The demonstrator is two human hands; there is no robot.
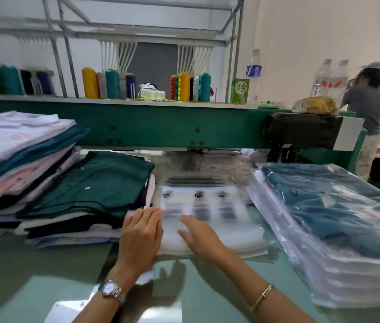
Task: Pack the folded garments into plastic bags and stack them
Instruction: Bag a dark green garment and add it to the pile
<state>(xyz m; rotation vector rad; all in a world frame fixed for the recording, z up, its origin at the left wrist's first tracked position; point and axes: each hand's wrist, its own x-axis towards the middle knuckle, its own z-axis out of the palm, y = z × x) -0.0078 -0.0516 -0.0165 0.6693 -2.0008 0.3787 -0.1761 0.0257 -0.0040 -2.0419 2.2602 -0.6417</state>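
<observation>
A pile of empty clear plastic bags (207,201) with black printed symbols lies in the middle of the table. My left hand (141,234) rests flat on its near left corner, fingers straight. My right hand (199,234) lies on the bags' near edge, fingers extended. To the left sits a stack of folded garments with a dark green one (96,185) on top. Further left stands a taller pile of folded garments (19,145), white on top. At the right lies a stack of bagged garments (328,206), the top one blue.
A green machine beam (161,127) crosses behind the table, with thread cones (110,83) and bottles (254,73) on its shelf. A black machine head (300,134) hangs at the right. A person (368,108) stands at the back right. The glass table top (44,276) reflects light.
</observation>
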